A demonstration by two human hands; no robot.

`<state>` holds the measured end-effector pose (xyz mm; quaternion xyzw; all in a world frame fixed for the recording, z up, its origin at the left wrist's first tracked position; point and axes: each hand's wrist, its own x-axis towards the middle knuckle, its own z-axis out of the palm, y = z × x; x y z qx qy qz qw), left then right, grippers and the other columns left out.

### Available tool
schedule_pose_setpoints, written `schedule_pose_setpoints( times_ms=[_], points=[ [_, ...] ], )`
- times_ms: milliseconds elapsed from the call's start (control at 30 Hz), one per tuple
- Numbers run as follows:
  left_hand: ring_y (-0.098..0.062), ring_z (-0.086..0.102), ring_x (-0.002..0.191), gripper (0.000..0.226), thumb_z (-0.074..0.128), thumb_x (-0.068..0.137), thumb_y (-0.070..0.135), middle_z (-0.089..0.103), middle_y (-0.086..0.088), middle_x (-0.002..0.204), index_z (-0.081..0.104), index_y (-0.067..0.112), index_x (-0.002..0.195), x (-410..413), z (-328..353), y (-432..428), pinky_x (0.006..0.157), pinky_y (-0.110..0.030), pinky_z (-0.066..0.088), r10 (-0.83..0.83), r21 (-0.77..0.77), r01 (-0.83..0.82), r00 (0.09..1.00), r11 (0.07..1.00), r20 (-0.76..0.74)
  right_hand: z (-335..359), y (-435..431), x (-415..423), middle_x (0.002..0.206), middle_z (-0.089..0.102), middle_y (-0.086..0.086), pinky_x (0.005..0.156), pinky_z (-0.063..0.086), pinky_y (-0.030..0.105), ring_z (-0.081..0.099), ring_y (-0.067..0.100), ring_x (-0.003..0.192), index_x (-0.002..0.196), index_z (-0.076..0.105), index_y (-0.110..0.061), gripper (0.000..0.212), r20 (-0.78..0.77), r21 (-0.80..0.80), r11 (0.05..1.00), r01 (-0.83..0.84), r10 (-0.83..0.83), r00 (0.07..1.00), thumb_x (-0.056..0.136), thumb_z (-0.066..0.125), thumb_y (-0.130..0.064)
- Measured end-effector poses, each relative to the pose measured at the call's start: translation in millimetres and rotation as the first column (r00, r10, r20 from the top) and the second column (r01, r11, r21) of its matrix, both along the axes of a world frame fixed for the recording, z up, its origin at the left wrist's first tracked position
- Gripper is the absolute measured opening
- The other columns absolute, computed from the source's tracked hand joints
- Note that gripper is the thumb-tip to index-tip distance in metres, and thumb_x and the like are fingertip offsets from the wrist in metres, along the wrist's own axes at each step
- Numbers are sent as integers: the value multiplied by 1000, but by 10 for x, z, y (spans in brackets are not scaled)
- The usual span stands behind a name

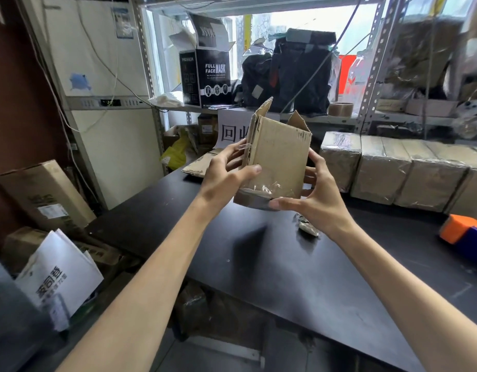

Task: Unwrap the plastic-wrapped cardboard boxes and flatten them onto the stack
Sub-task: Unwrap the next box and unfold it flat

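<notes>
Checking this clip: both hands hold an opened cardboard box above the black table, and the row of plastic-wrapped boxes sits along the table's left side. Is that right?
Not quite. The head view shows the plastic-wrapped boxes along the right side of the black table, not the left. The rest holds: the left hand and right hand hold the opened cardboard box above it.

Daylight poured through the back window (299, 25), blown out white. The box (280, 154) threw a soft shadow (249, 245) on the black table (285, 291). Edges bowed; right shelving (433, 63) smeared.
</notes>
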<state>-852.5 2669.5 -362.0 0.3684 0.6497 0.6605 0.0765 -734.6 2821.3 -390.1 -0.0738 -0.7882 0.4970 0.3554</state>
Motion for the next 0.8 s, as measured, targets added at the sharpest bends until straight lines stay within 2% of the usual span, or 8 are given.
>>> schedule_pose_setpoints(
  times_ms=[67,133,233,300,433,533,667,800],
  points=[
    [-1,63,114,67,70,75,18,67,-2,126,53,14,140,0,5,-25,95,-23,55,-4,-5,4,1000,1000,27,-2,-9,5,120,61,-1,74,57,23,64,-1,101,149,32,-23,119,-21,-10,1000,-5,5,1000,49,95,-13],
    [4,65,106,55,70,87,6,67,-2,125,53,13,139,0,-1,-44,97,-28,55,-9,-3,9,998,1000,55,-5,-17,17,121,62,-1,76,58,25,63,-2,103,150,34,-22,117,-26,-13,1000,-11,10,1000,49,94,-22],
    [-7,67,112,49,59,94,-4,68,-5,128,53,10,140,6,-21,-63,98,-32,55,-19,0,19,997,1000,74,-9,-23,33,123,62,-3,76,57,25,63,-2,105,152,32,-19,116,-30,-25,999,-31,30,999,52,89,-28],
    [-14,65,119,51,62,92,-3,66,-7,131,53,10,140,9,-34,-67,99,-35,54,-23,6,23,996,1000,89,-19,-16,28,127,62,1,78,57,24,64,4,108,154,28,-18,114,-25,-38,998,-57,56,998,56,86,-26],
    [-10,67,115,65,73,76,10,67,-6,132,55,12,139,-11,-50,-85,95,-34,57,-20,7,19,995,1000,95,-49,7,23,134,59,3,90,56,32,61,15,119,156,22,-19,112,-9,-84,989,-119,119,993,64,86,-11],
    [-16,67,116,74,69,69,18,67,-6,130,54,12,141,-15,-57,-95,96,-37,57,7,2,-7,996,1000,85,-36,1,21,132,59,-1,86,55,24,60,13,120,155,24,-23,102,2,-127,982,-141,143,990,74,79,4],
    [-19,68,113,60,64,69,16,70,-3,124,61,20,129,-31,-77,-139,84,-37,62,-41,-14,43,991,999,124,9,-52,36,124,57,-17,80,50,9,59,-7,108,151,32,-33,95,27,-66,992,-104,105,994,73,83,-15],
    [-24,68,112,64,63,69,14,71,-5,122,59,17,133,-32,-118,-183,85,-44,62,-61,-53,69,988,996,141,28,-65,33,126,57,-12,79,54,16,63,4,105,151,33,-27,96,28,-82,991,-105,107,994,72,83,-5]
  ],
)
